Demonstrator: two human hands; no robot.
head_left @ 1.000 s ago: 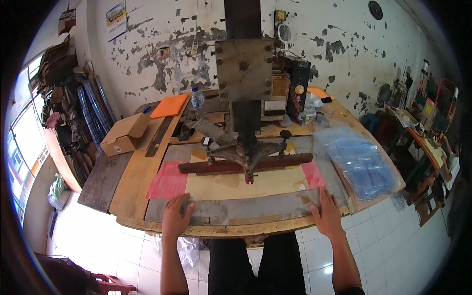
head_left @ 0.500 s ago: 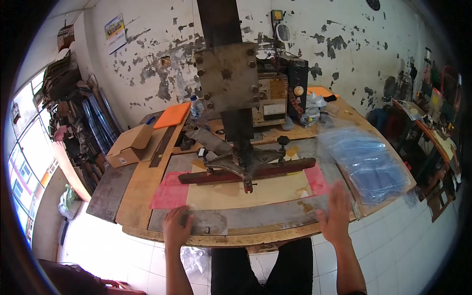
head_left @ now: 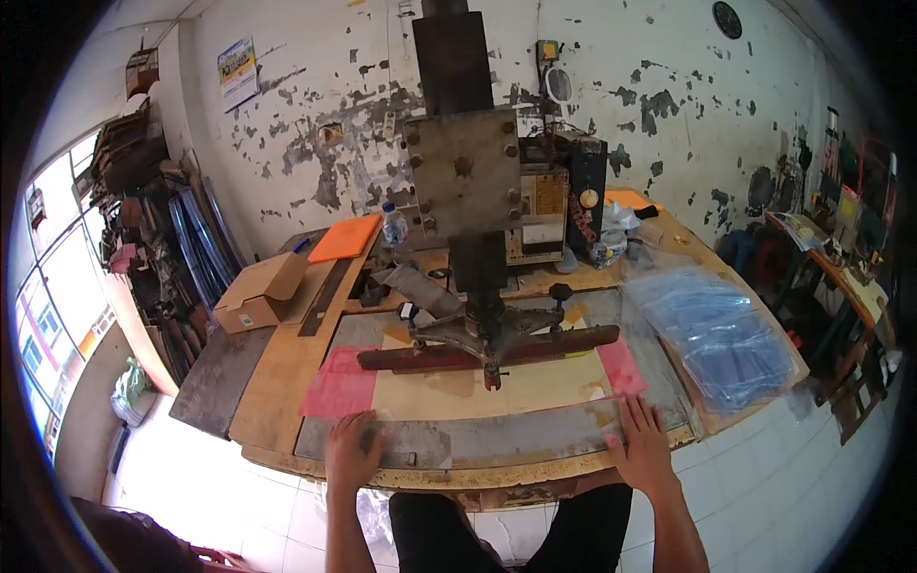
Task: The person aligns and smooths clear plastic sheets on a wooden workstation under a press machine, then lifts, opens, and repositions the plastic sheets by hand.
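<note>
My left hand (head_left: 353,453) lies on the left part of the grey front strip (head_left: 516,437), fingers spread, holding nothing. My right hand (head_left: 642,447) rests on the strip's right end, fingers stretched out beside the pink sheet's right part (head_left: 623,367). Beyond the strip lies a cream sheet (head_left: 439,393), with pink showing at its left (head_left: 334,384) too. Over the sheets stands a dark metal press head (head_left: 489,334) with a long reddish-brown bar (head_left: 411,359) across it. Whether the bar touches the sheet I cannot tell.
Clear plastic sheets (head_left: 712,334) are stacked at the right. An open cardboard box (head_left: 260,294) and an orange pad (head_left: 344,239) lie at the left. Behind the press stand a water bottle (head_left: 394,227) and a machine box (head_left: 537,218). A side table (head_left: 831,267) stands far right.
My right hand lifted off the strip's right end and has come down there again. My left hand stays on the strip. The camera view has shifted.
</note>
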